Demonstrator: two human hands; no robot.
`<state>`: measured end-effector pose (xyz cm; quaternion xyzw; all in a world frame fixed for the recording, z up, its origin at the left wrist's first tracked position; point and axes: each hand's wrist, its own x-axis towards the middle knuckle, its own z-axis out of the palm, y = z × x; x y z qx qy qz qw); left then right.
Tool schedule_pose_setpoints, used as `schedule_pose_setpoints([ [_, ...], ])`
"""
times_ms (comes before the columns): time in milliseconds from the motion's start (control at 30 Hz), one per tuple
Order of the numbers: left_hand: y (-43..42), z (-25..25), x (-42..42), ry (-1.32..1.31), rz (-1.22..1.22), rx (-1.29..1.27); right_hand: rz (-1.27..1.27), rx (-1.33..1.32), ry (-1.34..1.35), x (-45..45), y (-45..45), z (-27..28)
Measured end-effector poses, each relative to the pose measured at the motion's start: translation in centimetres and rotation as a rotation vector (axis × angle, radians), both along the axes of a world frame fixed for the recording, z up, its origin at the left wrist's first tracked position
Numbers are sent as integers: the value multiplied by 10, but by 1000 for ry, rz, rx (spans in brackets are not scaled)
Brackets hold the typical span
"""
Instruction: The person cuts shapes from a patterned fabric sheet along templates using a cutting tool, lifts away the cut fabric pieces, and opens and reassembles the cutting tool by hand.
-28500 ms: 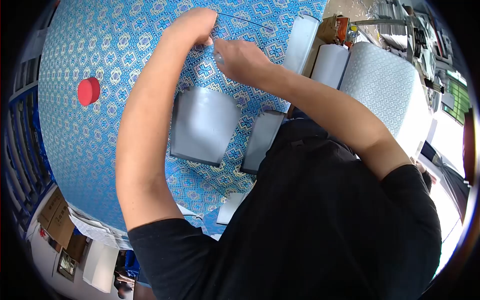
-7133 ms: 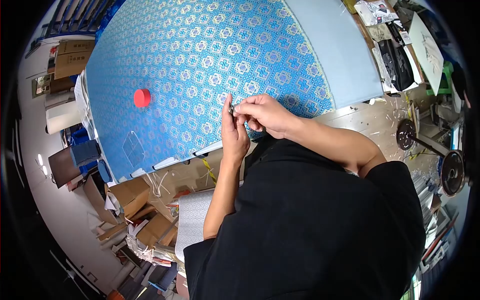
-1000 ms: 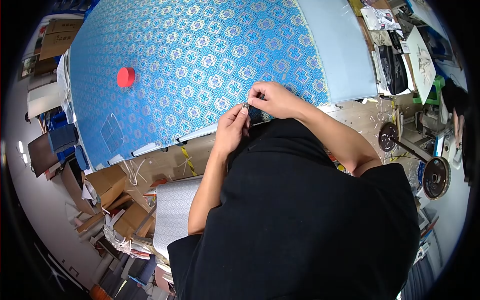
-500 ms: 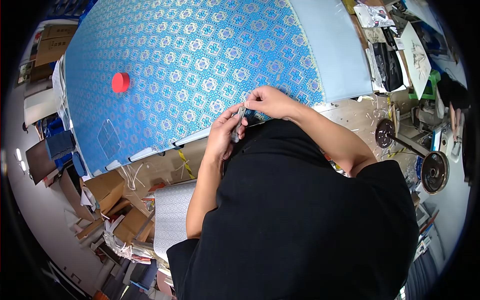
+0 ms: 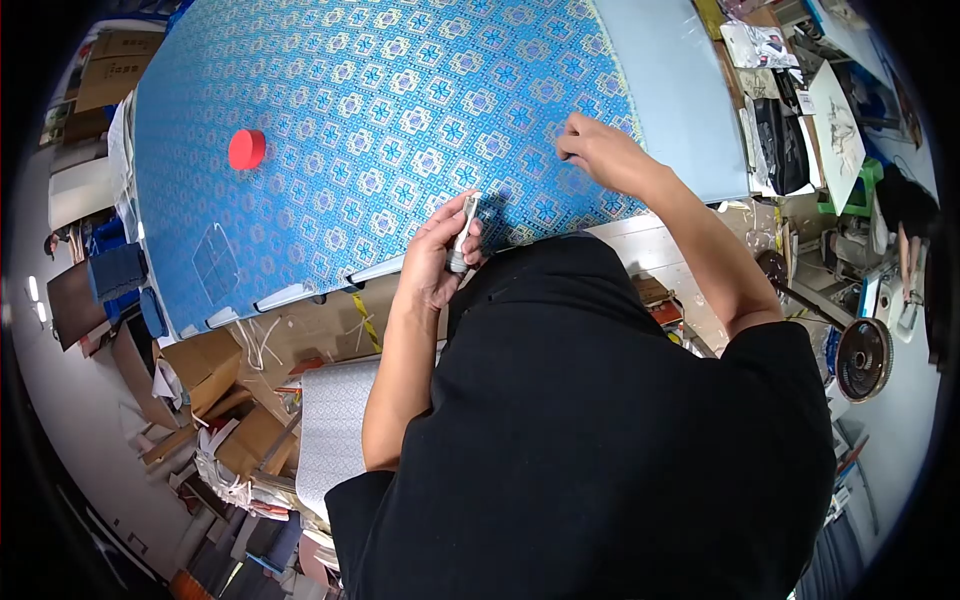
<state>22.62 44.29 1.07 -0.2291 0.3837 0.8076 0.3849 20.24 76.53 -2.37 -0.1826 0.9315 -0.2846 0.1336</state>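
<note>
My left hand is wrapped round a small grey-white tool near the front edge of the table. The tool's narrow end points away from me, and its exact kind is hard to make out. To the right, my right hand is raised over the blue patterned cloth, its fingers curled and pressed together; anything between them is too small to tell. A round red object sits on the cloth at the left.
A pale grey sheet borders the cloth on the right. Beyond it lie a black case and papers. A fan stands at the right. Cardboard boxes and a patterned roll are below the table's front edge.
My right hand has left the tool and moved up and to the right. My left hand still holds the tool, which now shows more fully. Earlier, grey panels lay on the cloth.
</note>
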Motion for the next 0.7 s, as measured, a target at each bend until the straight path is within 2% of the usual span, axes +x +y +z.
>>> schedule_pose_setpoints([
  [300,-1,-3,0,57,5,31,79,49,-28,-5,6,-6],
  [433,2,1,0,133,-33,-113,64,28,-30,-1,3,-4],
  [500,9,10,0,171,-57,-251,-96,-178,-3,1,-12,10],
  [533,11,13,0,205,-80,-292,-90,-191,-3,3,-22,17],
  [633,19,13,0,268,-107,-341,-46,-505,255,7,-51,34],
  [700,25,22,1,322,-113,-396,-36,-585,332,13,-70,38],
])
